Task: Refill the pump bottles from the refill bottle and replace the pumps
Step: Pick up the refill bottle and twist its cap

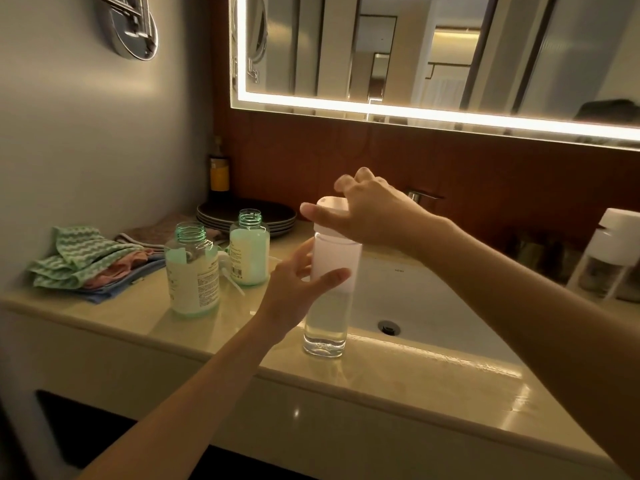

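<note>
Refill bottle (pixel 327 317): it stands upright on the counter (pixel 381 386) edge, just in front of the sink (pixel 415 299), long axis vertical, clear liquid showing low down. The left hand (pixel 298 289) holds its middle from the left, thumb across the front and fingers passing behind. The right hand (pixel 374 216) comes over from the right and sits on the cap (pixel 332 202), thumb lying along the cap's front; two fingers are lifted and blurred, so how firm that grip is I cannot tell. The cap looks still on, so opening it is probably the step in hand, and the twist runs about the vertical axis straight under the right palm.

To the left, apart from the hands, two pump bottles, one near (pixel 192 275) and one far (pixel 250 252), stand with bare threaded necks. A pump (pixel 235 284) lies between them, mostly hidden; a second one is not visible. Beyond them are cloths (pixel 86 261) and plates (pixel 273 216).
</note>
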